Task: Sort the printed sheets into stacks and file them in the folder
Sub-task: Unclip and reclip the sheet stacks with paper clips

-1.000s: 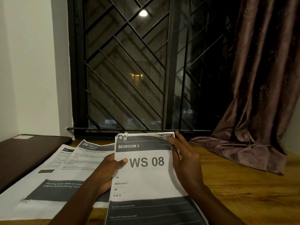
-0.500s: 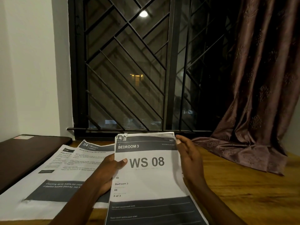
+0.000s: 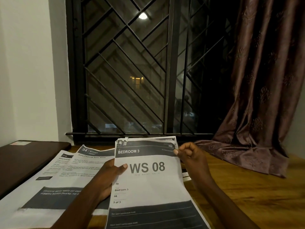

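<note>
Head view: left hand (image 3: 107, 177) holds sheets (image 3: 148, 184); right hand (image 3: 191, 156) pinches corner.

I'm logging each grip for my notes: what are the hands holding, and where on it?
A stack of sheets: the left hand grips its left edge, thumb on the top page; the right hand pinches the top right corner.

Matt paper sheets (image 3: 148, 179) lie on a grained, lightly glossy wooden table (image 3: 247, 195); the curtain (image 3: 264, 96) looks like sheeny embossed cloth.
</note>
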Motion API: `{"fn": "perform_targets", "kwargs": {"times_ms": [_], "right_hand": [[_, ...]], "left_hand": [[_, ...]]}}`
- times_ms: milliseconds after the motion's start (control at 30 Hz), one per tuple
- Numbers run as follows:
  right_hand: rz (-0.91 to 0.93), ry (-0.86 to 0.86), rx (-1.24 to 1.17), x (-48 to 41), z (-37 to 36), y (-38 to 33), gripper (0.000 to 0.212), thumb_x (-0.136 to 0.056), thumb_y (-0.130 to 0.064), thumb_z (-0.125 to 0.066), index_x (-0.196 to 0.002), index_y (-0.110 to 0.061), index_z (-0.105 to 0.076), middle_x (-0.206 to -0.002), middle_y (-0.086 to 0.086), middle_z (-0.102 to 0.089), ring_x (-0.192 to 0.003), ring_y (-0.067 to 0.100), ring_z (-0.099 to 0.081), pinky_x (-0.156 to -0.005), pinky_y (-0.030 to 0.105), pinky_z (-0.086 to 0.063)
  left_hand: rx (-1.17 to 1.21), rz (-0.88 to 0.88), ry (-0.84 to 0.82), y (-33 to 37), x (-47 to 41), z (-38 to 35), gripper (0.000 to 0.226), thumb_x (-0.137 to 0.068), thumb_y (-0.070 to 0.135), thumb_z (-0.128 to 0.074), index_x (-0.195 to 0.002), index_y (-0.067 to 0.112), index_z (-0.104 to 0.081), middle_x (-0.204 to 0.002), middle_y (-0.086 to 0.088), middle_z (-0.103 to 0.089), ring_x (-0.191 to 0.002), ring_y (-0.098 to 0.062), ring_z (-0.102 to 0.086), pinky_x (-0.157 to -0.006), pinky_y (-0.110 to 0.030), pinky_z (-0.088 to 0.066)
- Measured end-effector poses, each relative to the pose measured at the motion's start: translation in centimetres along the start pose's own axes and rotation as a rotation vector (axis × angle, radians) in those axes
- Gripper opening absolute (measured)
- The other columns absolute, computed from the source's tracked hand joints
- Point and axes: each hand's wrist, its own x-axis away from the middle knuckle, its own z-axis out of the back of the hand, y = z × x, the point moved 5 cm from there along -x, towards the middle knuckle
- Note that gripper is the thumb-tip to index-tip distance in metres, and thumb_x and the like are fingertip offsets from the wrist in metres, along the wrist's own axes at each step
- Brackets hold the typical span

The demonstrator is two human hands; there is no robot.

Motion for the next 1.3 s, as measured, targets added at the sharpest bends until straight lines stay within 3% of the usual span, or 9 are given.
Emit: {"fn": "perform_targets", "kwargs": {"times_ms": [167, 467, 600, 867, 967, 1033, 1133, 1233, 1300], "right_hand": [[-0.031, 0.028, -0.065, -0.4, 0.2, -0.5, 0.032, -0.075, 0.001, -0.074, -0.098, -0.013, -0.057, -0.078, 0.008, -0.074, -0.071, 0.015, -0.072, -0.055, 0.018, -0.053], [-0.349, -0.166, -0.385, 0.5, -1.9, 0.7, 0.023, -0.067, -0.021, -0.068, -0.079, -0.004, -0.057, -0.093, 0.015, -0.074, -0.081, 0.029, -0.07, -0.071, 0.037, -0.057], [-0.463, -0.222, -0.559, 1.0, -2.2, 1.0, 0.034, -0.08, -0.028, -0.063, -0.105, -0.004, -0.066, -0.11, 0.02, -0.069, -0.102, 0.035, -0.065, -0.089, 0.047, -0.053], [-0.52, -0.223, -0.571, 0.7, -1.8, 1.8, 0.047, -0.078, -0.039, -0.064, -0.116, -0.011, -0.065, -0.112, 0.021, -0.068, -0.107, 0.04, -0.062, -0.091, 0.055, -0.05], [-0.481, -0.182, -0.529, 0.5, -1.6, 1.8, 0.055, -0.079, -0.049, -0.068, -0.118, -0.01, -0.064, -0.11, 0.02, -0.064, -0.103, 0.041, -0.058, -0.1, 0.049, -0.041], [-0.355, -0.089, -0.438, 0.0, -0.9, 1.1, 0.069, -0.071, -0.067, -0.065, -0.117, -0.014, -0.064, -0.107, 0.017, -0.057, -0.104, 0.033, -0.05, -0.094, 0.044, -0.036], [-0.05, 0.047, 0.001, -0.5, 1.0, -0.9, 0.096, -0.053, -0.083, -0.059, -0.134, -0.035, -0.04, -0.132, -0.007, -0.046, -0.124, 0.019, -0.044, -0.094, 0.037, -0.04], [-0.117, -0.088, 0.218, -0.1, 0.5, -0.7, 0.111, -0.063, -0.044, -0.08, -0.149, -0.035, -0.009, -0.149, -0.001, -0.032, -0.129, 0.025, -0.044, -0.09, 0.038, -0.048], [-0.23, -0.13, 0.113, 0.2, -0.1, 0.6, 0.097, -0.074, -0.026, -0.077, -0.149, -0.03, -0.014, -0.126, -0.002, -0.055, -0.099, 0.018, -0.065, -0.067, 0.026, -0.057]], "left_hand": [[0.003, 0.008, -0.018, 0.0, 0.1, -0.2, 0.027, -0.094, 0.002, -0.054, -0.121, 0.005, -0.056, -0.111, -0.02, -0.07, -0.1, -0.041, -0.067, -0.09, -0.061, -0.049], [0.016, -0.007, -0.028, 0.3, 0.4, -0.4, 0.026, -0.095, 0.001, -0.052, -0.12, 0.005, -0.057, -0.111, -0.02, -0.07, -0.101, -0.041, -0.067, -0.089, -0.058, -0.05], [0.024, 0.003, -0.001, 0.3, 0.3, -0.3, 0.023, -0.094, 0.0, -0.052, -0.115, 0.006, -0.059, -0.107, -0.019, -0.071, -0.099, -0.04, -0.068, -0.086, -0.057, -0.052], [0.044, 0.033, -0.018, 0.0, 0.2, -0.3, 0.029, -0.095, 0.001, -0.052, -0.123, 0.006, -0.056, -0.113, -0.02, -0.069, -0.105, -0.042, -0.065, -0.095, -0.065, -0.044], [0.028, 0.03, -0.019, 0.1, 0.3, -0.3, 0.027, -0.095, 0.001, -0.052, -0.121, 0.006, -0.056, -0.112, -0.02, -0.07, -0.104, -0.042, -0.065, -0.096, -0.064, -0.044], [0.022, 0.025, -0.023, 0.2, 0.4, -0.4, 0.026, -0.095, 0.001, -0.052, -0.12, 0.006, -0.057, -0.11, -0.019, -0.07, -0.102, -0.041, -0.066, -0.095, -0.063, -0.045], [0.026, 0.021, -0.03, 0.5, 0.6, -0.4, 0.026, -0.094, 0.001, -0.053, -0.119, 0.007, -0.057, -0.109, -0.019, -0.071, -0.099, -0.04, -0.068, -0.092, -0.061, -0.048], [0.057, 0.019, -0.032, 0.8, 0.7, -0.3, 0.027, -0.093, 0.0, -0.053, -0.119, 0.008, -0.058, -0.109, -0.019, -0.071, -0.097, -0.039, -0.069, -0.086, -0.057, -0.052], [0.112, 0.018, -0.05, 1.3, 0.8, -0.3, 0.029, -0.092, -0.001, -0.052, -0.118, 0.009, -0.059, -0.112, -0.019, -0.07, -0.1, -0.04, -0.068, -0.085, -0.057, -0.052]]}}
